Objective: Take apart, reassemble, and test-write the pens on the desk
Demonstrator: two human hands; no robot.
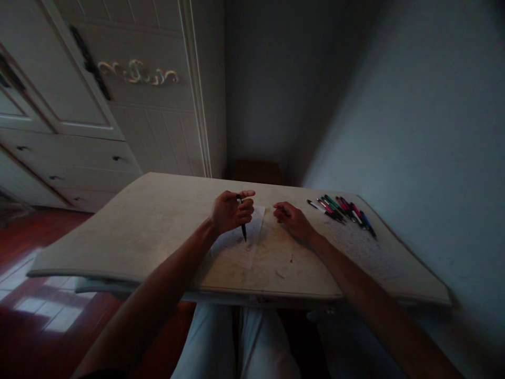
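My left hand (232,211) is closed around a dark pen (243,231), its index finger stretched out to the right. The pen's tip points down over a sheet of paper (256,223) with faint marks, partly hidden by my hand and forearm. To the right of the sheet, my right hand (292,220) hovers at or just above the table with curled fingers. A small dark patch shows between thumb and fingers, too dim to tell whether it is an object or shadow. Beyond that hand lies a loose group of pens (343,209) in several colours.
The pale table (130,231) has a raised dark edge and small stains. Under the pens lies another marked sheet (355,247). A wall (434,131) borders the right side. A white wardrobe (158,131) stands at the back left, above a reddish floor (39,337).
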